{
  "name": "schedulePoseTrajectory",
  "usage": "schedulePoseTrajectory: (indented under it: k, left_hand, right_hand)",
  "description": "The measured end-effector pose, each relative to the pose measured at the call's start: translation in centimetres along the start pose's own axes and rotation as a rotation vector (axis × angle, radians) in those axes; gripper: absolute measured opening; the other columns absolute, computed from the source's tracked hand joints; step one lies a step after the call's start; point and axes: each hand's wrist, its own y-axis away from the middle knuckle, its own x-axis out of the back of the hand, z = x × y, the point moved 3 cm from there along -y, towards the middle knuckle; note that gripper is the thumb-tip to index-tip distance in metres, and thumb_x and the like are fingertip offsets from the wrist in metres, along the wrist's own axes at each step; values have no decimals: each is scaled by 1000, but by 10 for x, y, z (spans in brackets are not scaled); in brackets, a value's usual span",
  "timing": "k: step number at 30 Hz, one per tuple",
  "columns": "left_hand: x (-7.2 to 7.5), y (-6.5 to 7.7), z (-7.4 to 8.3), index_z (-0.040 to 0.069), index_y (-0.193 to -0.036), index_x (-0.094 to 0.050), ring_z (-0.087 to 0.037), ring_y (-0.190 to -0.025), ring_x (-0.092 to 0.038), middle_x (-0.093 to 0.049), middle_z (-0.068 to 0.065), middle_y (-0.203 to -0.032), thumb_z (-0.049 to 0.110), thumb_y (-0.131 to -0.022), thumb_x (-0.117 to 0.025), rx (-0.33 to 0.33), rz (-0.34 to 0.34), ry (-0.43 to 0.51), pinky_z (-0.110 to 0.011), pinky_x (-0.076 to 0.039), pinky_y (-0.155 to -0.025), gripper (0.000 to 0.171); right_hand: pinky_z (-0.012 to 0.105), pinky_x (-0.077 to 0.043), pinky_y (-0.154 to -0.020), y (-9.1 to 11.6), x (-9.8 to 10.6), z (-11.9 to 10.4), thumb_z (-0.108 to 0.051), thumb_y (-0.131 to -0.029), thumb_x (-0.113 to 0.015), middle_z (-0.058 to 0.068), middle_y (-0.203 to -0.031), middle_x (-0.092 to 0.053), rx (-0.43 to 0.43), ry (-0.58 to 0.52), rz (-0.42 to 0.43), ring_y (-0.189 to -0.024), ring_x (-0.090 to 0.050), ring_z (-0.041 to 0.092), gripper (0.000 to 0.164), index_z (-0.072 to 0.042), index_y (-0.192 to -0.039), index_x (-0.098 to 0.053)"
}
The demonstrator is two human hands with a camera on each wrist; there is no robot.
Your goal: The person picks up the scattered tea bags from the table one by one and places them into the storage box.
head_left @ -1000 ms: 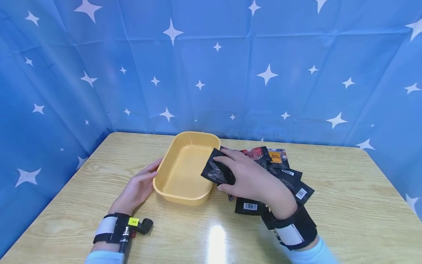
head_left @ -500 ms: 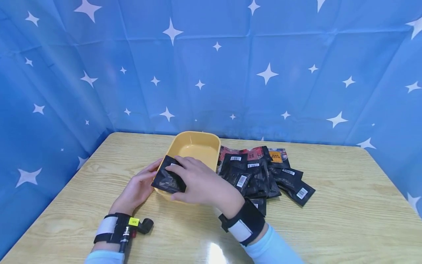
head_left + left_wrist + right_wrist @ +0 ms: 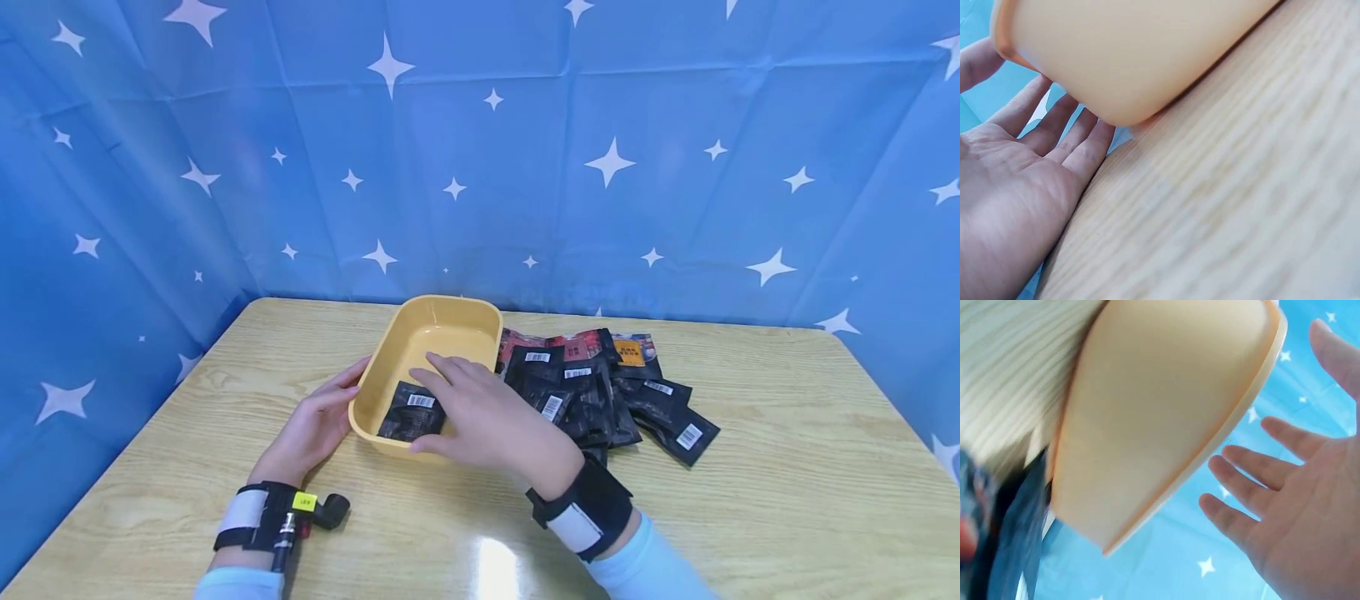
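A yellow plastic bin [image 3: 429, 340] stands on the wooden table, and one black packet [image 3: 408, 414] with a barcode label lies in its near end. My left hand [image 3: 318, 423] rests against the bin's left side. In the left wrist view, the left hand's fingers [image 3: 1088, 147] reach along the bin wall, fairly straight. Above the bin's right rim, my right hand [image 3: 487, 417] is spread with nothing in it. The right wrist view has the right hand [image 3: 1297, 494] with fingers apart, beside the bin's outer wall [image 3: 1147, 406].
A heap of black packets [image 3: 592, 404] lies right of the bin, several with barcodes. Red packets [image 3: 581, 344] and one with an orange label [image 3: 630, 351] lie at its back. A blue star-patterned curtain [image 3: 480, 167] hangs behind the wooden table [image 3: 780, 467].
My right hand carried a black packet leftward from the heap to the bin and let it go inside. Now the hand has drawn back slightly right. The left hand stays in place.
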Motion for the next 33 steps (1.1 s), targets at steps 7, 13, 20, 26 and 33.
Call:
schedulePoseTrajectory:
  k: [7,13,20,26,33]
  left_hand:
    - [0,0,0,-2,-157,-8,-3,-129,-46,-8,-16,-164,4,-103,-36,-8,5,11,-22,-38,-107,61]
    - [0,0,1,1,-158,-11,-12,-140,-36,-10,-13,-164,5,-104,-36,-1,12,10,-23,-37,-108,60]
    - [0,-1,3,3,-158,-13,-29,-149,-13,-10,-12,-165,6,-104,-35,7,36,-14,-23,-36,-108,58]
    - [1,-1,1,3,-158,-14,-25,-148,-19,-11,-12,-164,7,-104,-36,6,37,-32,-23,-37,-108,58]
    - [1,-1,0,3,-158,-14,-18,-144,-29,-12,-13,-164,8,-104,-37,11,46,-40,-22,-38,-107,59]
  right_hand:
    - [46,-22,-118,20,7,24,-58,-89,-66,11,-161,-24,-75,-38,-9,-146,-26,29,85,-17,-155,-33]
    - [51,-22,-118,40,20,48,-54,-85,-72,14,-161,-24,-164,-22,22,-147,-23,31,87,-13,-154,-36]
    - [58,-25,-114,50,14,68,-50,-84,-75,19,-157,-30,-247,-23,-47,-144,-27,37,87,-10,-153,-38]
    - [58,-26,-114,51,2,73,-44,-82,-80,21,-154,-35,-319,-42,-143,-142,-32,39,82,-9,-148,-46]
    - [58,-25,-114,51,-8,74,-38,-82,-81,20,-155,-34,-361,-29,-216,-143,-29,39,78,-11,-147,-48]
